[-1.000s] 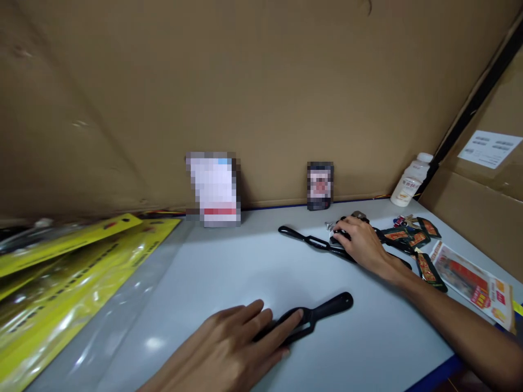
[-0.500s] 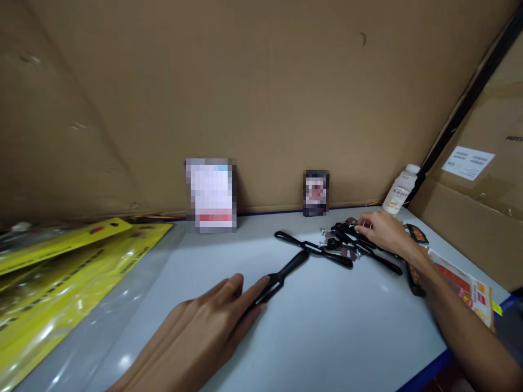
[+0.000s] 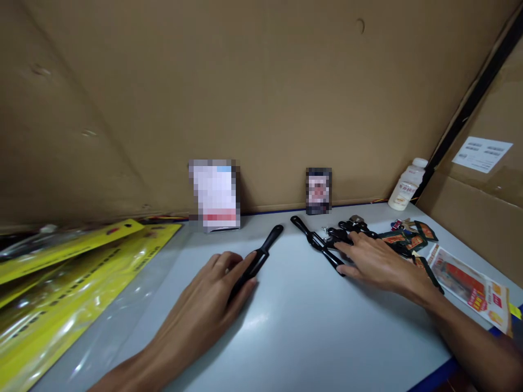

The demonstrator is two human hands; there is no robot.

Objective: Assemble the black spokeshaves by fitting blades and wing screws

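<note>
My left hand (image 3: 204, 305) is closed around a black spokeshave body (image 3: 265, 247), with one handle sticking out past the fingers. Near the middle of the table lies a second black spokeshave body (image 3: 314, 239), slanted, with a slot at its centre. My right hand (image 3: 371, 261) has thumb and fingers at the near handle end of that second body. Just behind the right hand is a pile of black spokeshave parts (image 3: 347, 226) with small screws (image 3: 326, 231) and a metal plate (image 3: 357, 219); the hand covers part of it.
Yellow-carded plastic packages (image 3: 81, 294) cover the left side. A blurred white panel (image 3: 216, 193) and a dark device (image 3: 318, 190) lean on the cardboard wall (image 3: 265, 98). At right are a bottle (image 3: 406, 185), dark green-orange cards (image 3: 427, 231) and a printed packet (image 3: 469, 283).
My right hand has come back from the pile, toward me, to the second spokeshave body, which now lies at a steeper slant. The left hand still holds its spokeshave body. The view has shifted slightly.
</note>
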